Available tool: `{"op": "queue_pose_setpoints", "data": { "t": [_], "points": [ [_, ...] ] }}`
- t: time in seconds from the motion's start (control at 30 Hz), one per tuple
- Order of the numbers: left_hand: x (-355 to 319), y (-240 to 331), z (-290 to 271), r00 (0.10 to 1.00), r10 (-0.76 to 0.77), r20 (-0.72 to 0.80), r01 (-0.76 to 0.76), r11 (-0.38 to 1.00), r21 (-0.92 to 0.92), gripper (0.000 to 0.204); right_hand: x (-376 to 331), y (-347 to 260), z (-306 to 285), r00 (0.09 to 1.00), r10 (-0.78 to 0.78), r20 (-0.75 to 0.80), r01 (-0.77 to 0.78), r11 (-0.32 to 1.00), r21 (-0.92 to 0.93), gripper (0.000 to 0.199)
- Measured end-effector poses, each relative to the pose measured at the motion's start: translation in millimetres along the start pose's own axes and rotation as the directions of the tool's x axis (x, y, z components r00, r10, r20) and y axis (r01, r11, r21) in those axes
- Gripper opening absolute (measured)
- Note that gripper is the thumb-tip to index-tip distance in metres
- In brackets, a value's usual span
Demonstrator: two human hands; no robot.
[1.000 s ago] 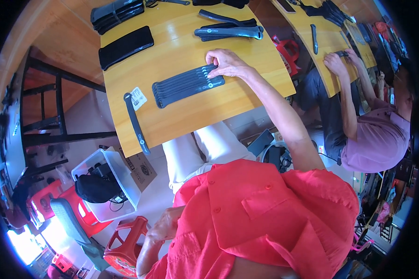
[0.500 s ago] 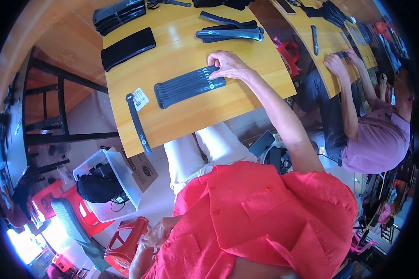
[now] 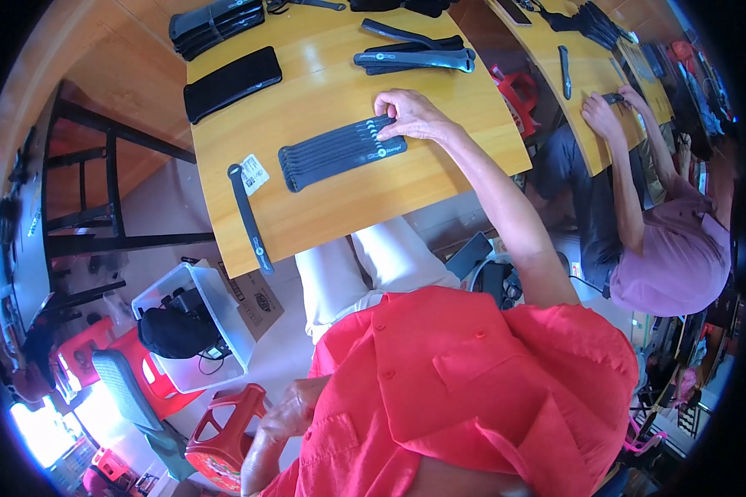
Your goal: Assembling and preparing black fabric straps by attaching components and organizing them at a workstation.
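A row of overlapping black straps lies on the wooden table in front of me, each with a small pale mark near its right end. My right hand is at that right end, thumb on top and fingers curled over the far edge, closed on the straps. To the left, a single black strap with a looped end lies apart, partly over a white label. Low at my left side, my left hand hangs near the red shirt, away from the table; its fingers cannot be made out.
On the table, a black stack lies at the far left and loose straps at the far right. A clear bin and red stool stand lower left. Another person handles a dark piece at the right-hand table.
The view has shifted slightly. My right hand stays on the row of straps, and my left hand has moved a little at my side.
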State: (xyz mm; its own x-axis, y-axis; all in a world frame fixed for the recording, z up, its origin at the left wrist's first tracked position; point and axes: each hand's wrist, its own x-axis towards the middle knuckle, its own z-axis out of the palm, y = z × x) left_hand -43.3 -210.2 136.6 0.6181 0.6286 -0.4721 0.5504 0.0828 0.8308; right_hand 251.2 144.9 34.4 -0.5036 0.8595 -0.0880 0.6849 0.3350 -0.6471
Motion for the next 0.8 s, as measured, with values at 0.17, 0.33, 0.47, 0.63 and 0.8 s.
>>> {"op": "queue_pose_setpoints", "data": {
  "t": [0.17, 0.33, 0.47, 0.63, 0.8],
  "points": [
    [12, -20, -23, 0.932, -0.223, -0.287, 0.261, 0.960, 0.104, 0.023, 1, 4, -1, 0.999, 0.032, 0.004, -0.032, 0.999, 0.006, 0.042],
    [65, -40, -60, 0.575, -0.123, -0.809, 0.140, 0.989, -0.051, 0.019, -1, 5, -2, 1.000, -0.008, 0.000, 0.008, 1.000, -0.008, 0.042],
    [122, -42, -74, 0.256, -0.097, -0.962, 0.182, 0.982, -0.051, 0.034, 0, 7, -1, 0.997, -0.074, -0.010, 0.074, 0.997, -0.016, 0.040],
    [153, -70, -84, 0.246, -0.041, -0.968, 0.460, 0.884, 0.080, 0.056, -4, 5, -3, 0.998, -0.059, 0.003, 0.059, 0.998, 0.011, 0.043],
    [156, -76, -85, 0.146, -0.055, -0.988, 0.537, 0.843, 0.033, 0.039, -11, 2, -1, 0.990, -0.134, 0.051, 0.132, 0.990, 0.044, 0.067]
  ]
}}
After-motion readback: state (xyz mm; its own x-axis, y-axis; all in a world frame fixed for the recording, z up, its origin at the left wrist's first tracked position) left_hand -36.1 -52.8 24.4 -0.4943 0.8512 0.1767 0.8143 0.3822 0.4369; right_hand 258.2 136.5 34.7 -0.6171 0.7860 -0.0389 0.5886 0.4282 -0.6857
